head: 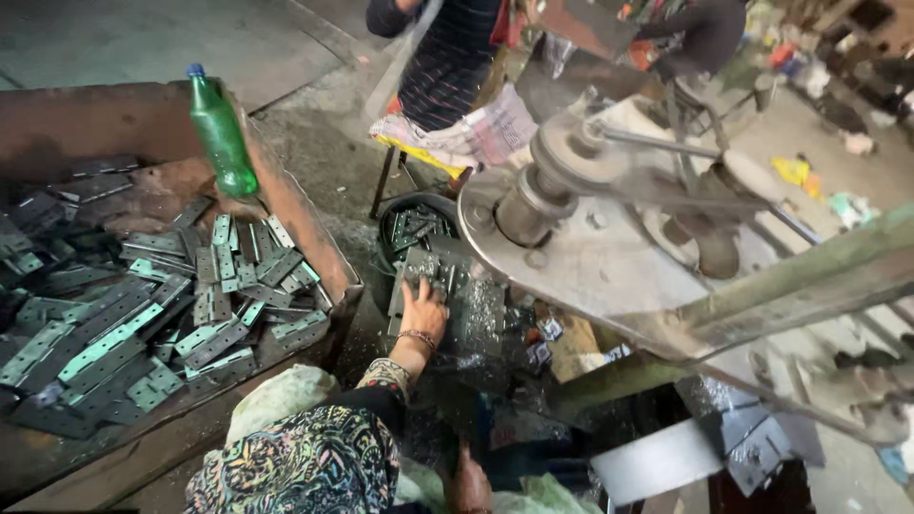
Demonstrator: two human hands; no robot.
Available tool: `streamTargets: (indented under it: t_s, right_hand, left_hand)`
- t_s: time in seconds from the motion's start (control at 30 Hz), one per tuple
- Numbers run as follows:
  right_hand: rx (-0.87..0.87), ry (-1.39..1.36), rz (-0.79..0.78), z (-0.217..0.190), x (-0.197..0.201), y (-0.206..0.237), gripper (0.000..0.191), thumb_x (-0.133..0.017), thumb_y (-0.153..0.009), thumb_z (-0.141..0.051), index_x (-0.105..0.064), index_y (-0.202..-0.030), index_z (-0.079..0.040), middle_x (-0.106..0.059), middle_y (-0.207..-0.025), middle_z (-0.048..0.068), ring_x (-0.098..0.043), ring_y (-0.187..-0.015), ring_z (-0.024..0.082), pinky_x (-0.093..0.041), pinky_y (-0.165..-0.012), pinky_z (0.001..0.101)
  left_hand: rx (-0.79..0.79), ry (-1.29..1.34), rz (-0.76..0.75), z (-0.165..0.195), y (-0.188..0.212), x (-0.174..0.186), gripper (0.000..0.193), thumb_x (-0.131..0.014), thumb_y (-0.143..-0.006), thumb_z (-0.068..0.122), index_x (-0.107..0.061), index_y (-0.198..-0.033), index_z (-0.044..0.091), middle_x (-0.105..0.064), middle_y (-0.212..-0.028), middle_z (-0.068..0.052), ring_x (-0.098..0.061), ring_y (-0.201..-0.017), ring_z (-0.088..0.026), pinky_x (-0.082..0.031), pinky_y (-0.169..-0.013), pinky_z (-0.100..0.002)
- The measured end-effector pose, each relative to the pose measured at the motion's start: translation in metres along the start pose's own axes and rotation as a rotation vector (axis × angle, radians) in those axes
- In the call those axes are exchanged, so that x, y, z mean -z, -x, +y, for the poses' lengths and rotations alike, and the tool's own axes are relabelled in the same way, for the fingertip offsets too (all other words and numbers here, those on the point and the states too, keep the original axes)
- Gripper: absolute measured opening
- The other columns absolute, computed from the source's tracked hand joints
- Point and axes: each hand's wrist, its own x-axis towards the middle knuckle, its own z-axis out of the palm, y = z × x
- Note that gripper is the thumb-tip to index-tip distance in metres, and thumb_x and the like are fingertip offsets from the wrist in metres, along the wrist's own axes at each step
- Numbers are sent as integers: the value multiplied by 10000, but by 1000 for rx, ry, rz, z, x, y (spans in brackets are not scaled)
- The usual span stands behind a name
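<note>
- Now we see our left hand (423, 306), a beaded bracelet (416, 336) on its wrist, stretched forward with fingers spread flat on a stack of grey metal plates (430, 271); it grips nothing.
- Just beyond the stack stands a dark round tub (400, 211) with more plates inside.
- Our right hand (469, 484) sits low at the frame's bottom edge; it seems loosely curled, but we cannot tell how open it is.
- At left, a rusty tray (309, 224) holds many hinge plates (143, 305), and 1 green bottle (221, 133) leans on its rim.
- Overhead right, a press flywheel (571, 157).
</note>
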Motion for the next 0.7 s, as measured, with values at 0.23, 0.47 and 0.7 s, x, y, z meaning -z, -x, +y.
streamTargets:
  t_s: [0.23, 0.47, 0.7]
  right_hand:
    - [103, 140, 21, 12, 52, -14, 880, -771, -801, -366, -336, -1558, -247, -732, -1099, 198, -711, -1050, 401, -580, -894, 505]
    - [61, 19, 162, -2, -12, -8, 915, -778, -802, -414, -300, -1569, -275, -733, -1054, 217, -716, -1016, 413, -578, -877, 522]
    - [45, 26, 89, -1, 5, -5, 954, -803, -794, -473, -272, -1568, -305, -737, -1031, 237, -723, -1011, 422, -579, -881, 528]
  left_hand:
    - [21, -10, -10, -3, -16, 13, 403, -466, -1004, 278, -658, -1348, 189, -455, -1557, -41, -229, -1510, -397, -135, -1120, -798]
    - [24, 20, 32, -8, -19, 14, 398, -467, -1001, 265, -669, -1335, 185, -473, -1539, -47, -258, -1491, -395, -147, -1120, -797]
    - [-15, 112, 4, -12, 23, 15, 363, -527, -998, 288, -717, -1285, 175, -545, -1498, -54, -281, -1517, -405, -230, -1140, -734]
